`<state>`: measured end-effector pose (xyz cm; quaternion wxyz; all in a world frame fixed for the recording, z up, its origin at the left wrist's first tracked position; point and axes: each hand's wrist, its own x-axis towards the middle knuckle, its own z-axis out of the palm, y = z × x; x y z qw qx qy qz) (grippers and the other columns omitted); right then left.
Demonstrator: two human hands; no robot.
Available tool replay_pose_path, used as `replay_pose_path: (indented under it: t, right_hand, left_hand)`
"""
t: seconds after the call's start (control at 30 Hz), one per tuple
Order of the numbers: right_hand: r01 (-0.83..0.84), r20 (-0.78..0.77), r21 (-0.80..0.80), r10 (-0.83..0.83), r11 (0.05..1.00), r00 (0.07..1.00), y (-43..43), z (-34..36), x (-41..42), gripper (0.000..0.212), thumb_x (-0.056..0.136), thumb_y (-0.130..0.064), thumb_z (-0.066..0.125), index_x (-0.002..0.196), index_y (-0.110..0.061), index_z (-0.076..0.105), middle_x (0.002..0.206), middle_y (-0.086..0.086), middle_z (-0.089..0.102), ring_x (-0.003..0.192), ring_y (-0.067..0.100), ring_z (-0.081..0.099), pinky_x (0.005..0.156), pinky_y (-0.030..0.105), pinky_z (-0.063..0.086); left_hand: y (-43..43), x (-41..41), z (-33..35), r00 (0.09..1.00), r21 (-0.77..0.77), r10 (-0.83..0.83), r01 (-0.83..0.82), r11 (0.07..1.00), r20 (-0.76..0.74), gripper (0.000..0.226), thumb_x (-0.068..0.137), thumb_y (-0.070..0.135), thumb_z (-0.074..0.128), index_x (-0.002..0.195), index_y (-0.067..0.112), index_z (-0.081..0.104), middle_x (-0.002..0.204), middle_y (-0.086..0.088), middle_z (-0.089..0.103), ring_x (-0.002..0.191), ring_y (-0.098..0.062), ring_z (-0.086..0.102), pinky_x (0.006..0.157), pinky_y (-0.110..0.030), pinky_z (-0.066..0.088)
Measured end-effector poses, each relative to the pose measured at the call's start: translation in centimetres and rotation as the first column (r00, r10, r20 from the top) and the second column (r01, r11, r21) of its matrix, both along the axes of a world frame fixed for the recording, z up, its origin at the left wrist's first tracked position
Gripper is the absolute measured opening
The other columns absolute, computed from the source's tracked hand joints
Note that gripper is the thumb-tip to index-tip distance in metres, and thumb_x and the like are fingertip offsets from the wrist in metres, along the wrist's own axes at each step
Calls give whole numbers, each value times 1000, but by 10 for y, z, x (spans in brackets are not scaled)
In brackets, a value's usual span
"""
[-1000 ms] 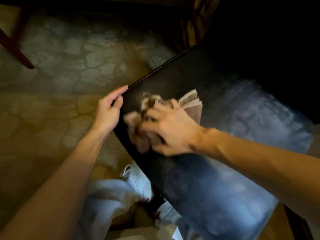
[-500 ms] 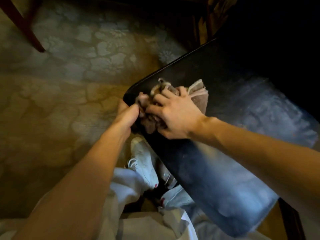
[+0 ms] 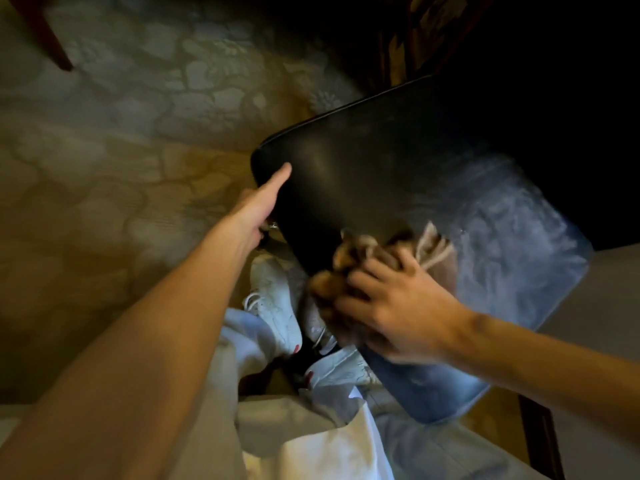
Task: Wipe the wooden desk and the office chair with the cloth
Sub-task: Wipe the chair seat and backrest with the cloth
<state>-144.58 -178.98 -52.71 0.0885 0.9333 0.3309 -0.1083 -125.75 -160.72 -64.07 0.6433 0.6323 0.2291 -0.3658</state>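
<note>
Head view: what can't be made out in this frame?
All in the head view.
Right hand and cloth: motion blur smears fingertips and folds.
Left hand: fingers hidden behind the chair edge.
Chair's far side: lost in shadow, top right.
Wooden desk: not identifiable in the dark.

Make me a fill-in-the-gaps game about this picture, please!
1. The right hand holds a crumpled ___ against the dark shiny surface.
2. The left hand rests at that surface's rounded ___.
3. The shoes underneath are ___.

Missing words: cloth; corner; white.
</note>
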Motion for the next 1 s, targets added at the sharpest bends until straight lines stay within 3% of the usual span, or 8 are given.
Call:
replay_pose_path:
  t: [0.13,0.2,0.3,0.47,0.57,0.77,0.9,1.0]
  right_hand:
    - [103,174,-170,-73,980,982,84,-27,68,37,89,-25,62,125,-19,68,127,13,60,122,38,52,101,66,40]
    - [75,117,-403,-30,912,993,114,-44,80,47,99,-25,56,145,-14,54,150,19,45,142,43,34,113,72,25]
    - [-59,38,-631,107,774,994,122,-62,69,58,100,-34,56,152,-14,44,161,22,31,151,48,18,118,70,18]
    - [-350,-150,-679,345,645,926,78,-63,-17,54,102,-30,55,151,-9,47,160,25,36,150,49,22,118,66,16]
    - [-428,-335,-682,267,594,904,37,-68,-77,46,89,-34,74,133,-23,67,149,17,53,146,48,31,115,73,15]
    - [-177,-319,-501,9,847,948,2,-35,-123,60,59,-41,92,115,-25,77,107,4,72,109,33,54,97,59,48]
    - [4,7,-298,-2,955,1000,17,-29,-65,26,77,-25,78,102,-23,73,103,4,66,109,33,55,98,60,41]
    - [45,121,-302,-8,952,993,60,-29,2,30,87,-27,69,117,-24,71,123,7,64,127,37,52,109,66,34]
  left_hand:
    - [8,3,-1,982,-208,-153,128,970,-111,59,83,71,67,94,13,74,81,-7,76,69,-20,72,62,-26,58]
    - [12,7,-4,976,-196,-168,139,971,-138,53,89,66,63,78,15,70,72,-6,73,65,-22,70,63,-25,57]
    - [16,6,-7,986,-134,-115,98,986,-120,65,70,69,80,107,16,74,104,-10,78,98,-28,73,92,-43,56]
    - [4,-1,-2,993,-108,98,-105,989,-67,77,67,57,90,129,20,64,115,2,74,94,-15,71,67,-30,49]
    - [1,1,-1,992,-120,118,-122,985,-39,76,75,53,86,136,18,59,117,4,70,85,-9,64,61,-26,42]
    - [0,-14,3,986,-128,164,-163,978,-3,100,69,68,84,149,22,45,145,0,57,128,-23,55,109,-43,43]
    - [-11,-50,13,993,-125,99,-106,986,-59,113,54,83,80,144,20,53,131,5,60,114,-19,57,94,-34,42]
    - [-23,-67,-3,993,-123,86,-95,988,-79,127,27,89,79,132,18,64,125,-5,72,109,-27,70,102,-42,53]
